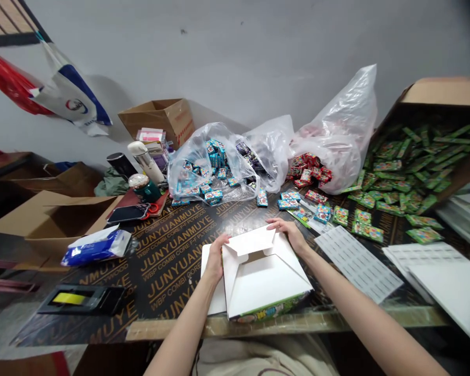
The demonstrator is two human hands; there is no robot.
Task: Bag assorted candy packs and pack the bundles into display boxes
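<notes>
A white cardboard box (272,279) with a green printed side lies at the table's front edge, its white flaps folded inward around a small gap. Along its left edge, my left hand (216,259) is closed, the thumb on top near the far corner. My right hand (289,233) grips the far right corner, fingers bent over the far flap (254,242). Part of a flat white piece (216,297) sticks out under the left side of the box. What the fingers do behind the box edges is partly hidden.
Behind are plastic bags with blue packets (213,196) and red packets (307,169). Green packets (391,196) spill from a carton at right, near a label sheet (358,263) and white sheets (450,287). At left: a tape dispenser (82,300), blue wipes pack (96,248), phone (128,213), open carton (68,222).
</notes>
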